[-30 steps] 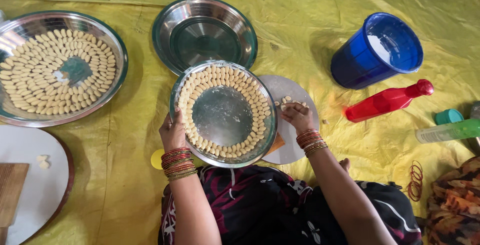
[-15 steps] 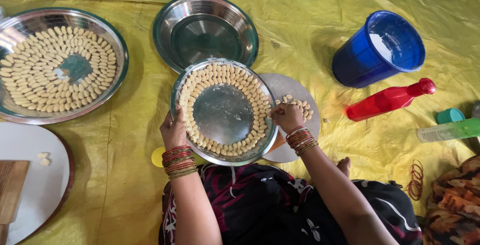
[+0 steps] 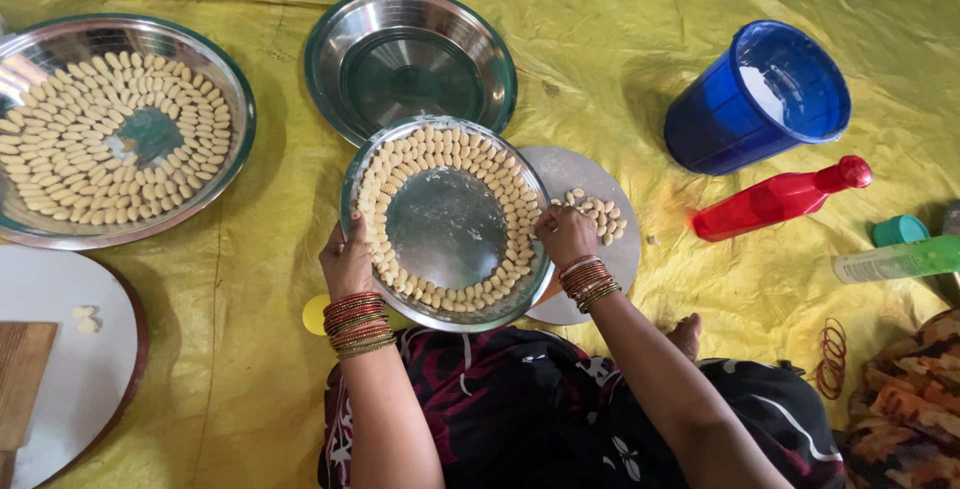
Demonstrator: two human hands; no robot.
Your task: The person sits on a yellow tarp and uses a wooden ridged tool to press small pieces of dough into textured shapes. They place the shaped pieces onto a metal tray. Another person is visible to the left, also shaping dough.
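Observation:
A steel plate (image 3: 447, 229) sits in front of me, ringed with rows of small pale dough pieces around a bare centre. My left hand (image 3: 347, 261) grips its left rim. My right hand (image 3: 565, 234) rests at the plate's right rim, fingers bunched over the dough rows, next to a small pile of loose dough pieces (image 3: 597, 212) on a round grey board (image 3: 585, 249). Both wrists wear red and gold bangles.
An empty steel plate (image 3: 410, 61) lies behind. At the left stands a large steel plate (image 3: 115, 129) filled with dough pieces, and a white round board (image 3: 65, 369) below it. A blue container (image 3: 755, 99), red bottle (image 3: 780, 199) and green bottle (image 3: 895, 261) lie right, on a yellow sheet (image 3: 250, 349).
My right hand has moved from the loose pile on the grey board to the plate's right rim. The left hand stays on the left rim.

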